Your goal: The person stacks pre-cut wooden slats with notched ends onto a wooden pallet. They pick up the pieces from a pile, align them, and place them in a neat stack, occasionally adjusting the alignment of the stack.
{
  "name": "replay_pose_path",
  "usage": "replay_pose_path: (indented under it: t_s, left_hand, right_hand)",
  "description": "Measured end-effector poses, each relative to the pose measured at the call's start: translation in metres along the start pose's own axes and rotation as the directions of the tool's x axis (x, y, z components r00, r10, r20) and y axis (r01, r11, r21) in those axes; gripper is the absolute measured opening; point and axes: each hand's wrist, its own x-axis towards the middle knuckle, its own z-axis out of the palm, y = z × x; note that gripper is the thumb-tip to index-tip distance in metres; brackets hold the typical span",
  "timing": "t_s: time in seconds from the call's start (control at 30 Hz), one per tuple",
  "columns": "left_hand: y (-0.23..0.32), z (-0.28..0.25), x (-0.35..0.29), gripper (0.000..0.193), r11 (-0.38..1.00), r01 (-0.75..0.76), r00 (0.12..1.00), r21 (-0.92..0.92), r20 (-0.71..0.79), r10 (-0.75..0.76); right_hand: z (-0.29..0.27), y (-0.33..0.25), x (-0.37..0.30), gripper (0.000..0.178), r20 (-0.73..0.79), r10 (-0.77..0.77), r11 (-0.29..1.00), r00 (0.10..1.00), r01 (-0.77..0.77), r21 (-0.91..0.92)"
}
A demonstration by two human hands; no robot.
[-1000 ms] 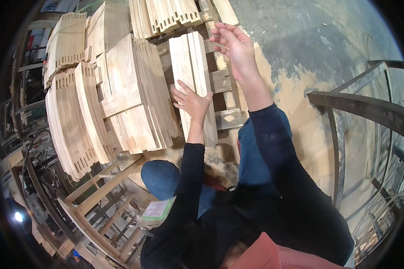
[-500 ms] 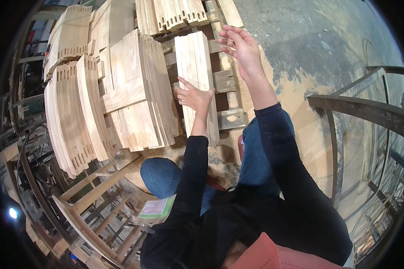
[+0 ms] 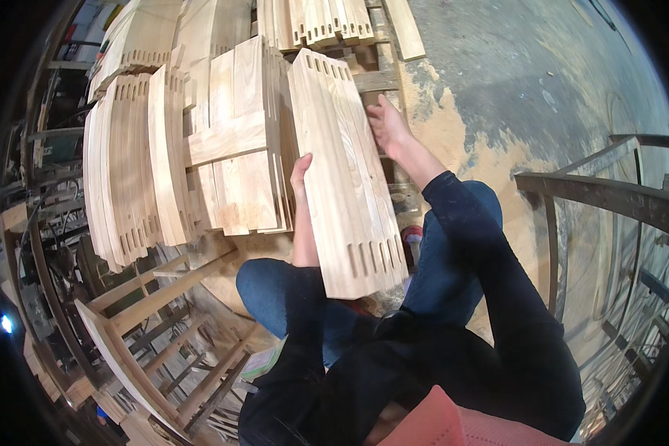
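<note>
A bundle of pale wooden boards [image 3: 349, 175] with slots cut at both ends is tilted up above the pallet, its near end over my knees. My left hand [image 3: 302, 172] grips the bundle's left edge; the thumb shows and the other fingers are hidden beneath. Beside the bundle's right edge is my right hand [image 3: 389, 132], its fingers loosely stretched and slightly blurred. Whether those fingertips touch the wood I cannot tell.
Stacks of similar slotted boards [image 3: 119, 171] stand to the left, and another stack [image 3: 316, 22] lies at the far end of the pallet [image 3: 375, 80]. A wooden frame [image 3: 137, 308] is at lower left. On the right stands a metal frame [image 3: 595, 186] over the sawdust-strewn floor [image 3: 490, 89].
The bundle has been raised and tilted toward me, bringing its slots into sight. My left hand went from its top to its left edge. My right hand came down beside its right edge.
</note>
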Motion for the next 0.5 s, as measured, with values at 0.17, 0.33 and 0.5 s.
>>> replay_pose_path:
  t_s: [0.17,0.33,0.5]
  left_hand:
    - [0.008,-0.032,-0.034,0.059,0.931,-0.206,0.951,-0.300,0.162,0.263]
    - [-0.004,-0.026,-0.063,0.057,0.937,-0.177,0.968,-0.301,0.117,0.220]
    - [0.004,-0.023,-0.097,0.054,0.948,-0.184,0.982,-0.260,0.003,0.191]
  right_hand:
    - [0.028,0.028,-0.014,0.082,0.582,0.024,0.985,0.813,-0.118,0.125]
    - [0.012,0.047,0.011,0.082,0.647,-0.010,0.972,0.762,-0.146,0.187]
    - [0.015,0.042,0.000,0.081,0.649,-0.157,0.958,0.744,-0.045,0.283]
